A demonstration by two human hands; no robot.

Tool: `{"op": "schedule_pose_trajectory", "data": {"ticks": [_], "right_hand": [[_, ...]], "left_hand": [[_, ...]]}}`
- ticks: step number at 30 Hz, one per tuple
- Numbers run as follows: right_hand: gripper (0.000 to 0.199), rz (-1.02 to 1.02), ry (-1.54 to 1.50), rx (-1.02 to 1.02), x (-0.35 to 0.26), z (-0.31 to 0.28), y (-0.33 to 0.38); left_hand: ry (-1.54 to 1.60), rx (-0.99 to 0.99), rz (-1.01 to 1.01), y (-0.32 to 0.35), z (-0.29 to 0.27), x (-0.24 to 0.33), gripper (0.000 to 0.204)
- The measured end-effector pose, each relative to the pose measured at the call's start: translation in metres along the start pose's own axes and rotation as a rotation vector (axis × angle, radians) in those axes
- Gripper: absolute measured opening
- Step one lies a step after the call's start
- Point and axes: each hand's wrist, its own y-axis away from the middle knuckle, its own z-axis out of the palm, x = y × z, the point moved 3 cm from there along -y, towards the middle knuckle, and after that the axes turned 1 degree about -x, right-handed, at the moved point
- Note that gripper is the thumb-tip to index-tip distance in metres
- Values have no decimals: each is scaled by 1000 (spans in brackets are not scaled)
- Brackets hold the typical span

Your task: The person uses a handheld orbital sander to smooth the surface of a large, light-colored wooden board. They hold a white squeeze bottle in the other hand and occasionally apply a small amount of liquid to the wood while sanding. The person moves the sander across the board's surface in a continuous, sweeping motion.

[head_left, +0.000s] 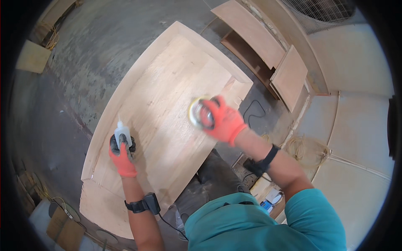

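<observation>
My left hand [122,152], in an orange glove with dark grey fingers, is closed round a small white squeeze bottle [121,133]. The bottle stands upright with its thin nozzle pointing up and away from me. On the right, my gloved right hand [224,121] grips a round silvery thing with a yellow rim [197,113]; motion smears it, so I cannot make out its kind. Both hands are over a large pale wooden panel [167,96] with raised borders along its far and left sides. Whether the round thing touches the wood I cannot tell.
Wooden boards [255,33] and a squarish panel [289,77] lean at the far right. A black cable [254,111] lies on the grey floor beyond the panel's right edge. Coiled pale hose [307,150] is at the right, by light wall panels [356,121].
</observation>
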Motion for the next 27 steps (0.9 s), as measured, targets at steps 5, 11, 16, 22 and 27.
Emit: {"op": "schedule_pose_trajectory", "data": {"ticks": [5,11,16,22,27], "right_hand": [[85,243,68,209,100,-49,-37],[92,392,36,170,137,-83,-64],[85,216,94,141,114,-76,-83],[83,84,116,77,64,-101,-165],[85,9,170,86,23,-107,-244]], "left_hand": [[2,2,15,-3,2,-1,25],[21,-16,28,-1,6,3,24],[-2,30,15,-1,4,2,27],[105,112,12,4,9,6,27],[134,196,34,4,3,-5,34]]}}
